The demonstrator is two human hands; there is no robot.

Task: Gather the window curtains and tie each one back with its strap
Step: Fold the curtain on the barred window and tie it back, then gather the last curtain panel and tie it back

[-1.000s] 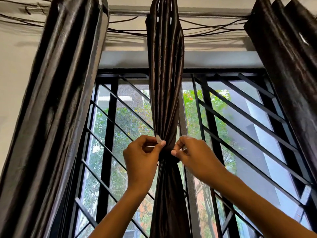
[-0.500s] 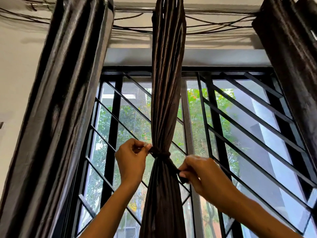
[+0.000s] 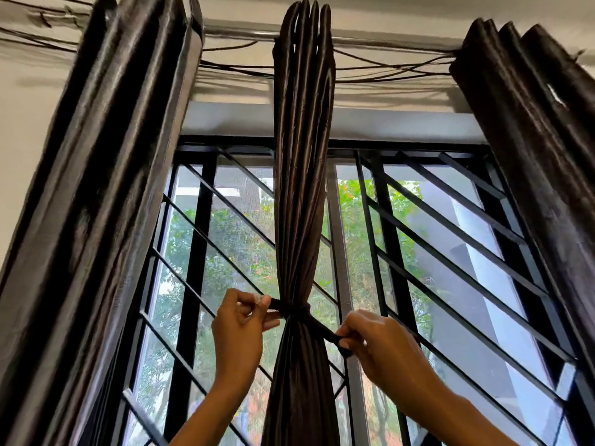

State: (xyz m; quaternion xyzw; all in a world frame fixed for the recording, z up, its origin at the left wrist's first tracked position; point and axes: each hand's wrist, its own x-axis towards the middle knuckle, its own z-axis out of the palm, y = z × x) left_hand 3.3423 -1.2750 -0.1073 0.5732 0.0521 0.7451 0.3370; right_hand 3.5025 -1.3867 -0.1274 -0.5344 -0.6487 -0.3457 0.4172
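Note:
A dark brown middle curtain (image 3: pixel 301 188) hangs gathered into a narrow bundle in front of the window. A dark strap (image 3: pixel 294 309) is wound round its waist. My left hand (image 3: pixel 240 326) pinches one strap end just left of the bundle. My right hand (image 3: pixel 375 344) pinches the other end, which runs down and to the right from the knot. Two more dark curtains hang loose: the left curtain (image 3: pixel 96 204) and the right curtain (image 3: pixel 544 140).
A metal curtain rod (image 3: pixel 244 30) runs across the top with thin cords (image 3: pixel 386 70) strung below it. Behind the curtains is a black window grille (image 3: pixel 450 252) with slanted bars and glass; trees and a building show outside.
My hands have pulled apart from the bundle, the right one moving down and right with its strap end. The strap now sits tight round the curtain. The view has tilted slightly upward.

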